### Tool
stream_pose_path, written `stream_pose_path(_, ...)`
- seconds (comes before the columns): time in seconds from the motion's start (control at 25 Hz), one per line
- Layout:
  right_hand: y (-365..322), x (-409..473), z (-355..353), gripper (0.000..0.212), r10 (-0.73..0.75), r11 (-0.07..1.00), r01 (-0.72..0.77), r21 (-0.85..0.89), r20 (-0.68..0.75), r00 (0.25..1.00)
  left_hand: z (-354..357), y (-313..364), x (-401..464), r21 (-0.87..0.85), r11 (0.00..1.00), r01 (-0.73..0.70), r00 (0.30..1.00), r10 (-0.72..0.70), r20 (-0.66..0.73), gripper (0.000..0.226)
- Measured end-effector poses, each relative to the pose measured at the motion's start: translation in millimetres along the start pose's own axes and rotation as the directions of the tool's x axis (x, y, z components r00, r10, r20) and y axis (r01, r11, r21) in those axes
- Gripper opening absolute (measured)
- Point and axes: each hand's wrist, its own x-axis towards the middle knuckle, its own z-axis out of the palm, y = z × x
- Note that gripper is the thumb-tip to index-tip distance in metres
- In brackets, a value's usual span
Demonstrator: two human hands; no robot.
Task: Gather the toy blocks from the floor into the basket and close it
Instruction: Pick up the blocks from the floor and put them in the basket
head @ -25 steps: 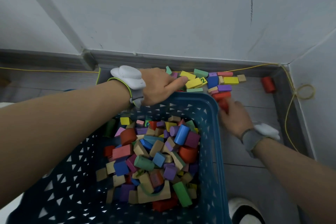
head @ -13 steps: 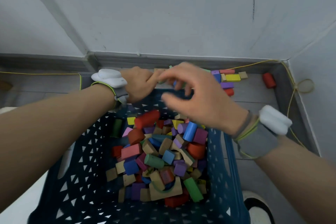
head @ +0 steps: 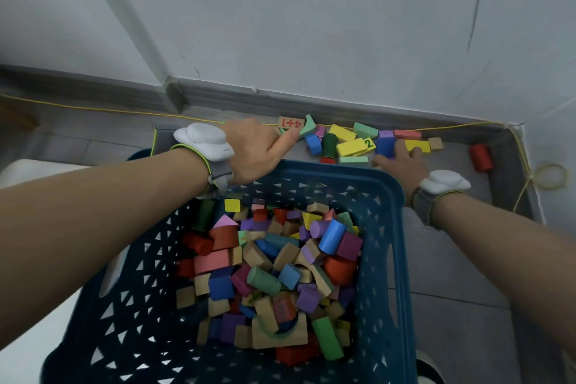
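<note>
Nearest the camera, a dark blue basket [head: 396, 259] with triangular cut-outs in its walls fills the lower middle of the view, its top open and its bottom heaped with toy blocks [head: 271, 271] in many colours and bare wood. Its right wall stands beside a strip of bare grey floor [head: 461, 274], where a white shoe tip shows at the bottom edge; something white lies against its left side.

Over the far rim, the left hand [head: 255, 150] reaches out with its fingers curled down behind the rim, its forefinger stretched to a green block [head: 307, 125]; whether the hidden fingers grip anything I cannot tell. The right hand [head: 402, 159] lies past the basket's far right corner, fingers spread flat on the floor blocks, touching a blue one [head: 385, 145] and a yellow one [head: 416, 144]. Both wrists carry white devices on grey bands.

Beyond the rim, the remaining blocks lie crowded in a narrow band of floor against the grey skirting. A wooden tile [head: 290, 123] reads "4+1" in red, upside down; a yellow block [head: 353, 146] bears a green "2". A red cylinder [head: 481, 157] sits well apart near the right corner, where a yellow cord [head: 550, 176] runs along the wall and loops.
</note>
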Motion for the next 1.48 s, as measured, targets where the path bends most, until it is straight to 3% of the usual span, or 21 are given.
stream_pose_path(0.12, -8, -3, 8, 0.055, -0.036, 0.999, 0.036, -0.009, -0.05, 0.998, -3, 6, -3, -0.029, 0.999, 0.032, 0.999, -0.033, -0.009, 0.062)
stream_pose_path(0.2, -16, -5, 12, 0.055, 0.029, 0.975, -0.053, 0.214, 0.111, 0.993, -4, 7, -5, -0.024, 0.999, 0.021, 1.0, -0.021, -0.018, 0.059)
stream_pose_path(0.28, -21, -7, 18, 0.052, 0.027, 0.944, -0.087, 0.319, 0.188, 0.982, -8, 9, -7, -0.022, 1.0, -0.006, 1.0, 0.006, -0.009, 0.054)
stream_pose_path(0.36, -17, -4, 17, 0.042, 0.019, 0.937, -0.069, 0.343, 0.147, 0.989, -10, 8, -4, -0.028, 0.999, -0.034, 0.998, 0.036, 0.044, 0.051)
stream_pose_path(0.48, -22, 1, -13, 0.01, 0.016, 0.911, -0.034, 0.412, 0.048, 0.999, -8, 5, -1, -0.022, 1.0, -0.016, 0.998, 0.017, 0.064, 0.058)
stream_pose_path(0.6, -17, -7, -77, 0.009, 0.166, 0.705, -0.016, 0.709, -0.143, 0.976, -3, -1, 3, -0.061, 0.998, -0.022, 0.998, 0.025, 0.057, 0.063)
stream_pose_path(0.72, -25, -42, -170, 0.022, 0.107, 0.394, 0.18, 0.901, -0.239, 0.965, -1, -2, 3, -0.111, 0.992, -0.052, 0.998, 0.055, 0.029, 0.065)
stream_pose_path(0.76, -30, -60, -198, 0.024, 0.036, 0.371, 0.267, 0.889, -0.301, 0.953, 0, -1, 2, -0.115, 0.992, -0.055, 0.998, 0.058, 0.019, 0.064)
stream_pose_path(0.84, -50, -97, -233, 0.024, -0.217, 0.442, 0.42, 0.793, -0.36, 0.907, -2, 0, -1, -0.138, 0.99, -0.039, 0.999, 0.041, 0.017, 0.056)
stream_pose_path(0.96, -91, -134, -230, 0.023, -0.565, 0.524, 0.551, 0.649, -0.219, 0.796, -5, -7, 1, -0.212, 0.977, -0.033, 0.997, 0.048, 0.067, 0.052)
stream_pose_path(1.08, -139, -136, -185, 0.017, -0.718, 0.558, 0.682, 0.473, -0.136, 0.682, -6, -8, -1, -0.283, 0.959, -0.01, 0.999, 0.024, 0.047, 0.048)
stream_pose_path(1.2, -162, -125, -152, 0.028, -0.732, 0.586, 0.749, 0.309, -0.194, 0.653, -9, -2, -1, -0.383, 0.922, 0.047, 0.999, -0.041, 0.023, 0.049)
stream_pose_path(1.32, -167, -116, -144, 0.052, -0.708, 0.614, 0.73, 0.3, -0.201, 0.677, -8, -7, -8, -0.377, 0.925, 0.046, 0.999, -0.043, 0.016, 0.05)
stream_pose_path(1.4, -161, -119, -158, 0.038, -0.679, 0.579, 0.762, 0.291, -0.345, 0.648, -7, -2, -7, -0.339, 0.938, 0.068, 0.998, -0.064, 0.023, 0.051)
stream_pose_path(1.48, -142, -113, -173, 0.017, -0.515, 0.543, 0.748, 0.381, -0.553, 0.655, -5, -2, 2, -0.305, 0.929, 0.21, 0.977, -0.207, 0.04, 0.059)
